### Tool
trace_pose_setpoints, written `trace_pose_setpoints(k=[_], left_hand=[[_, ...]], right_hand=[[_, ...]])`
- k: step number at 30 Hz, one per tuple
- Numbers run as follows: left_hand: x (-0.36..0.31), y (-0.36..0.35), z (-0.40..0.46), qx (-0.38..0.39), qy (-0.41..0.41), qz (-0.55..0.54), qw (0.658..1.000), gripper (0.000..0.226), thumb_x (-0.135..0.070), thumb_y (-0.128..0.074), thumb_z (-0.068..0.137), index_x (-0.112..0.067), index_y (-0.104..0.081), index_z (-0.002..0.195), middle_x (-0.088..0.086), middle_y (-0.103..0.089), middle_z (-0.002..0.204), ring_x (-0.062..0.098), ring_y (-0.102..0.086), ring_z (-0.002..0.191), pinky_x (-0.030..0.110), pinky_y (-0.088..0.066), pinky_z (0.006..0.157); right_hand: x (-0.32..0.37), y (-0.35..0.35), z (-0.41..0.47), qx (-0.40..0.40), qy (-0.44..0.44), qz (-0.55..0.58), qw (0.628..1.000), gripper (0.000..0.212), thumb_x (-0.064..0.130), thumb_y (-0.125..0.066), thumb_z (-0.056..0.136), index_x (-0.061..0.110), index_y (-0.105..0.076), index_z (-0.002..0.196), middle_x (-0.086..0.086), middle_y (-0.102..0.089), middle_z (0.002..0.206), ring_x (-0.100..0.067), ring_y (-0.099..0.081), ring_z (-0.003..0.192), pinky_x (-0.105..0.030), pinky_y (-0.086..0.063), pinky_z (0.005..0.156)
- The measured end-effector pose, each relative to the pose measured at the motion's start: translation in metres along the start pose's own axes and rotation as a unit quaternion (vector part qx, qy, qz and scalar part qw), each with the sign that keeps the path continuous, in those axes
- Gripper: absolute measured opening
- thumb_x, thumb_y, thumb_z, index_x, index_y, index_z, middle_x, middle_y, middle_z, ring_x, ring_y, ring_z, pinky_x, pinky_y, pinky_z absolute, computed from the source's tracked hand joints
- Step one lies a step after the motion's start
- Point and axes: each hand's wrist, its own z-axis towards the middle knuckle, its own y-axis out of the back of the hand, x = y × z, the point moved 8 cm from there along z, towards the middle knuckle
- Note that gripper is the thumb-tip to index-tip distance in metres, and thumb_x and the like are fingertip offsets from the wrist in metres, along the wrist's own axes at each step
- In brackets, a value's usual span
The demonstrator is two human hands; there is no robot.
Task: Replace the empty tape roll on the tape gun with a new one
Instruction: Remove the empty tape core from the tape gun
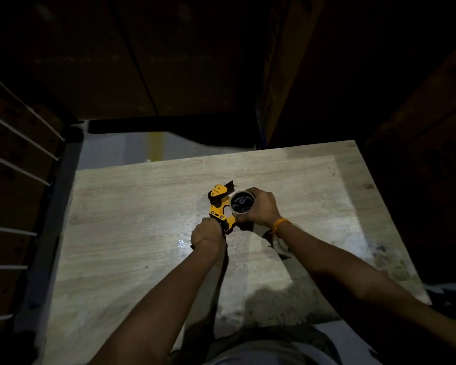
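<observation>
Darkness swallows the room; the left hand point(208, 233) hides the yellow tape gun point(220, 206) handle in its grip, the right hand point(262, 208) clasps the tape roll point(241, 202) above the pale surface point(132, 206).

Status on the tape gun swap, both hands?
Left hand gripping tape gun handle. Right hand wrapped around roll on the hub; full or empty, can't tell. Wooden table, nothing obstructing.

Pale wood-grain table point(132, 196), brightly lit at centre, stained at its near right. Dark cardboard boxes point(142, 61) stacked beyond. Grey floor point(121, 148) with a yellow stripe point(157, 146) far left. Surroundings dim.
</observation>
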Motion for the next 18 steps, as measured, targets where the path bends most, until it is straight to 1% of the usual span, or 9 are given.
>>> trace_pose_setpoints(k=[3,7,9,12,14,18], left_hand=[[0.004,-0.003,0.002,-0.004,-0.002,0.002,1.0,0.024,-0.017,-0.052,0.104,-0.008,-0.064,0.122,0.01,-0.067,0.124,0.031,-0.067,0.116,0.04,-0.054,0.092],[0.007,-0.009,0.002,-0.012,0.001,-0.005,1.0,0.024,-0.018,-0.053,0.104,-0.006,-0.061,0.123,0.01,-0.067,0.123,0.032,-0.067,0.115,0.04,-0.053,0.091],[0.007,-0.006,0.003,-0.021,0.0,0.001,1.0,0.024,-0.018,-0.051,0.105,-0.005,-0.061,0.123,0.011,-0.068,0.123,0.032,-0.067,0.115,0.04,-0.053,0.091],[0.006,0.002,0.007,-0.022,0.003,-0.01,1.0,0.026,-0.017,-0.05,0.105,-0.005,-0.063,0.124,0.011,-0.067,0.124,0.033,-0.067,0.116,0.041,-0.053,0.093],[0.006,0.004,0.01,-0.013,0.009,-0.027,1.0,0.026,-0.017,-0.052,0.103,-0.005,-0.064,0.123,0.011,-0.067,0.123,0.033,-0.066,0.115,0.041,-0.053,0.092],[0.012,-0.003,0.012,-0.011,0.021,-0.048,0.999,0.026,-0.019,-0.05,0.103,-0.007,-0.063,0.121,0.012,-0.07,0.118,0.033,-0.069,0.108,0.039,-0.053,0.086]], right_hand=[[0.002,0.004,0.0,0.031,0.049,0.014,0.998,0.079,0.061,-0.086,0.044,0.022,-0.071,0.111,0.003,-0.076,0.106,-0.015,-0.071,0.096,-0.037,-0.06,0.087],[0.001,0.006,0.0,0.06,0.06,0.008,0.996,0.08,0.056,-0.09,0.042,0.022,-0.071,0.112,0.005,-0.076,0.105,-0.013,-0.071,0.095,-0.036,-0.061,0.087],[0.003,0.004,-0.001,0.05,0.045,-0.007,0.998,0.079,0.057,-0.091,0.042,0.023,-0.072,0.11,0.005,-0.077,0.103,-0.013,-0.07,0.092,-0.037,-0.061,0.085],[0.003,0.004,-0.005,-0.002,-0.011,-0.013,1.0,0.084,0.067,-0.085,0.04,0.019,-0.07,0.108,0.002,-0.076,0.1,-0.015,-0.07,0.088,-0.032,-0.06,0.082],[0.007,0.006,-0.006,-0.015,-0.002,-0.003,1.0,0.087,0.069,-0.084,0.04,0.018,-0.071,0.109,0.002,-0.077,0.101,-0.015,-0.07,0.089,-0.03,-0.059,0.082],[0.009,0.007,-0.006,0.025,0.051,-0.01,0.998,0.077,0.049,-0.096,0.047,0.02,-0.07,0.114,0.0,-0.077,0.108,-0.016,-0.071,0.097,-0.035,-0.06,0.089]])
